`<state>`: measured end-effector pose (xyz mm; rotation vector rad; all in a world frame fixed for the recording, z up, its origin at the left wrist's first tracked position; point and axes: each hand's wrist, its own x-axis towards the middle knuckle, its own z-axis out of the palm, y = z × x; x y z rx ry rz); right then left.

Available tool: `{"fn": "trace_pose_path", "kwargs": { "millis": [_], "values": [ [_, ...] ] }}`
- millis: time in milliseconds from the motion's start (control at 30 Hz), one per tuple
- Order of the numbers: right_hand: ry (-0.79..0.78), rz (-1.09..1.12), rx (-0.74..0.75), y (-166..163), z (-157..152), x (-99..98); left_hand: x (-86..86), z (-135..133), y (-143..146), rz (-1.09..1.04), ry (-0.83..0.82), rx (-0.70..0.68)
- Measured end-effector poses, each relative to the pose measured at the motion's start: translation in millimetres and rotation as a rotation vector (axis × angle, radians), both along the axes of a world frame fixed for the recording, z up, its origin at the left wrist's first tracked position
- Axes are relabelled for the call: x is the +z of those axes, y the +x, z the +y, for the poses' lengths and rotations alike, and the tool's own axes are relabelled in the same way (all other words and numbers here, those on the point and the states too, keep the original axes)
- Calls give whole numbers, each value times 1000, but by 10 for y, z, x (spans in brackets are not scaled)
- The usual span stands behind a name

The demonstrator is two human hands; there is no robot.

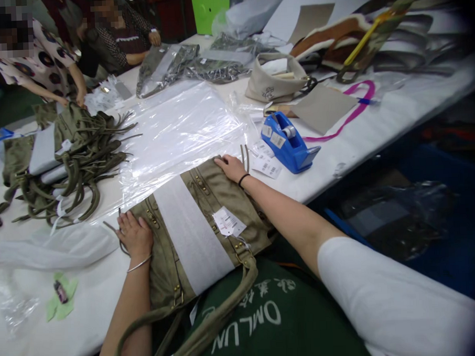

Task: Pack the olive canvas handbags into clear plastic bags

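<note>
An olive-green handbag (242, 196) lies tilted at the table's near edge, against the dark green apron (306, 311). A white paper band (193, 237) runs across its middle, and a white hang tag (225, 220) rests on its front. Its handles (231, 309) droop toward my lap. At the far left corner, my left hand (135, 235) holds the bag, fingers over the edge. My right hand (233, 169) grips the far right corner, its thumb side on the bag. Just beyond lies a clear plastic bag (183, 122), spread flat. Both hands' undersides are hidden.
A blue tape dispenser (287, 144) and printed labels (266, 163) sit at right. Similar handbags (78, 132) are piled at left, with a person's hands at them. Packed bags (216, 61), a fabric basket (270, 82) and pink ribbon (338, 131) lie farther back.
</note>
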<state>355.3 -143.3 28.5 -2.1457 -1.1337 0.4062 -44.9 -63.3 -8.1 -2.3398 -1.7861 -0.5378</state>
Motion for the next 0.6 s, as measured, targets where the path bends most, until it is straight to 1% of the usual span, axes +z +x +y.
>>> {"fn": "trace_pose_path", "kwargs": {
  "millis": [67, 100, 167, 233, 267, 333, 400, 433, 467, 533, 600],
  "values": [
    [-116, -8, -37, 15, 9, -95, 7, 0, 4, -3, -8, -3],
    [-153, -5, -42, 32, 15, -103, 9, -1, 5, -5, -12, -2],
    [-206, 26, -34, 75, 33, -31, 13, -5, 7, -7, -22, 3],
    [-208, 9, -8, 97, 59, 145, 14, -12, 9, -6, -28, 6],
    [-167, -44, 14, 84, 76, 255, 14, -16, 10, -4, -29, 4],
    [-12, -195, 99, -13, 117, 464, 17, -21, 12, -2, -29, 2],
    [152, -300, 221, -190, 158, 573, 23, -24, 16, -3, -35, 7],
    [197, -315, 280, -290, 170, 567, 28, -25, 19, -6, -40, 12],
    [212, -320, 324, -382, 175, 517, 34, -27, 23, -10, -44, 17],
    [158, -329, 367, -514, 157, 307, 47, -33, 32, -13, -49, 23],
    [57, -355, 354, -554, 118, 35, 57, -43, 45, -8, -56, 31]
  ]
}}
